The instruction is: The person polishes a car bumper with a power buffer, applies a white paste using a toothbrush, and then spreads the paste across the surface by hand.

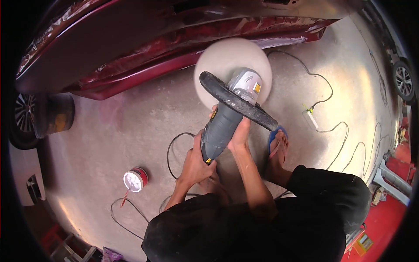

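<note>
A grey and black car polisher (pixel 220 126) lies in both my hands, its large round white pad (pixel 218 54) facing away from me with a soft, blurred edge. Around the body's rear end my left hand (pixel 195 165) is closed. My right hand (pixel 239 134) wraps the body just behind the head, some fingertips showing on the far side. A black curved handle (pixel 214 87) crosses over the polisher's head. In this view the pad overlaps the lower edge of a dark red car panel (pixel 144 65).
A red tub of white paste (pixel 134 180) with a stirrer stands on the concrete floor at left. Behind it is a black bucket (pixel 59 114). Black cables run across the floor, with a white connector (pixel 311 118) at right. My foot (pixel 278 146) wears a blue sandal.
</note>
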Available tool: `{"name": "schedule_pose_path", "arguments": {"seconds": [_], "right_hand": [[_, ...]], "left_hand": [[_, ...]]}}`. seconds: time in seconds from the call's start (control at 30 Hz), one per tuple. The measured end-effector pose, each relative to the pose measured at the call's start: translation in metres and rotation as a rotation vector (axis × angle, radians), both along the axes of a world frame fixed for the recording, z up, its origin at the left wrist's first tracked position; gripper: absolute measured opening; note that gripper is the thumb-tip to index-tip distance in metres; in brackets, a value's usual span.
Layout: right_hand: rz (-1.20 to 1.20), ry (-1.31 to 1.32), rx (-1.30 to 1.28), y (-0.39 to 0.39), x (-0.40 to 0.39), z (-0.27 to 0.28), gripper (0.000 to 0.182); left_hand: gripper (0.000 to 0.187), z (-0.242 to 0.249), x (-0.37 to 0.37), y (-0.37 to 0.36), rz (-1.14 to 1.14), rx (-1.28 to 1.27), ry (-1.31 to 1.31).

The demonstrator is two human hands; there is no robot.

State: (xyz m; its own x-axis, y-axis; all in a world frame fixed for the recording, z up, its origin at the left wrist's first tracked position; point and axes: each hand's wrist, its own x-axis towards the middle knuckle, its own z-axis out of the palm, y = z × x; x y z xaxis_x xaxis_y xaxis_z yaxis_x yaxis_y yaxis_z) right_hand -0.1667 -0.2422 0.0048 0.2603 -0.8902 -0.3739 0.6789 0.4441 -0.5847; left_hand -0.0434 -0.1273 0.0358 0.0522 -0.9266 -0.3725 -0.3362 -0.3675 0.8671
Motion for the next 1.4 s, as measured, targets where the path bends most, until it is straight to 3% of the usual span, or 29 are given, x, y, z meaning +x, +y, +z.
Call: {"name": "schedule_pose_path", "arguments": {"seconds": [0.07,0.17,0.23,0.37,0.47,0.53,0.6,0.67,0.87,0.97,1.0,1.1,1.2,1.27,1.4], "right_hand": [[0.003,0.046,0.017,0.005,0.008,0.002,0.065],[0.086,0.214,-0.014,0.035,0.038,-0.031,0.048],[0.132,0.361,-0.044,0.054,0.063,-0.019,0.038],[0.309,0.387,-0.13,0.07,0.091,0.0,0.032],[0.277,0.376,-0.08,0.064,0.082,-0.014,0.031],[0.066,0.357,-0.122,0.058,0.066,-0.027,0.036],[0.117,0.126,-0.062,0.036,0.039,-0.043,0.066],[0.06,0.054,-0.014,0.01,0.017,-0.013,0.073],[0.005,-0.003,-0.032,-0.011,0.0,0.002,0.067],[-0.023,0.141,0.021,0.015,0.03,-0.04,0.057],[0.141,0.188,-0.086,0.027,0.033,-0.035,0.053],[0.173,0.336,-0.119,0.062,0.079,-0.036,0.035],[0.288,0.314,-0.106,0.077,0.099,-0.032,0.029],[0.225,0.285,-0.078,0.078,0.097,-0.036,0.028],[0.034,0.161,-0.018,0.051,0.067,-0.038,0.03]], "left_hand": [[0.09,-0.001,0.003,0.006,0.023,-0.026,0.01],[0.087,0.003,0.01,0.036,0.136,-0.117,-0.087],[0.084,-0.009,0.024,0.07,0.201,-0.098,-0.109],[0.082,-0.029,0.032,0.11,0.416,-0.106,-0.116],[0.083,-0.02,0.029,0.095,0.327,-0.121,-0.15],[0.085,-0.015,0.023,0.073,0.238,-0.055,-0.109],[0.087,-0.009,0.014,0.044,0.164,0.0,-0.056],[0.088,-0.002,0.004,0.014,0.11,0.052,0.004],[0.091,-0.001,0.0,-0.011,0.023,-0.012,0.008],[0.091,-0.007,0.01,0.017,0.112,-0.097,0.023],[0.09,-0.015,0.014,0.033,0.148,-0.121,-0.025],[0.089,-0.04,0.032,0.083,0.263,-0.128,-0.119],[0.086,-0.043,0.039,0.103,0.366,-0.072,-0.105],[0.08,-0.036,0.037,0.103,0.4,-0.127,-0.109],[0.088,-0.027,0.027,0.067,0.228,-0.11,-0.086]]}}
